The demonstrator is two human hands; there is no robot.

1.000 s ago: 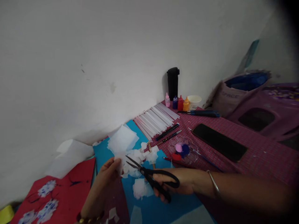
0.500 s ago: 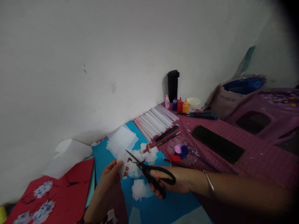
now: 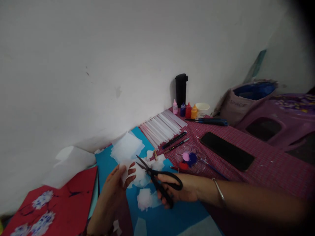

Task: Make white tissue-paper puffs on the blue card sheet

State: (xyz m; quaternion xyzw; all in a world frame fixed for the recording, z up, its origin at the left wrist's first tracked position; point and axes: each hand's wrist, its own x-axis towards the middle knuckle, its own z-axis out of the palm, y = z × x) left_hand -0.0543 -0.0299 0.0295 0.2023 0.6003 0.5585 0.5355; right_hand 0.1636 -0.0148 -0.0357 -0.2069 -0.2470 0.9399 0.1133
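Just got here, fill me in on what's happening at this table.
The left hand pinches a small piece of white paper. The right hand holds black scissors, blades parted, beside it. White scraps lie on a blue sheet. Past them are paper strips and a palette with pink, blue and red paint.

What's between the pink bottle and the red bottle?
A blue bottle stands between the pink bottle and the red bottle, as the head view shows.
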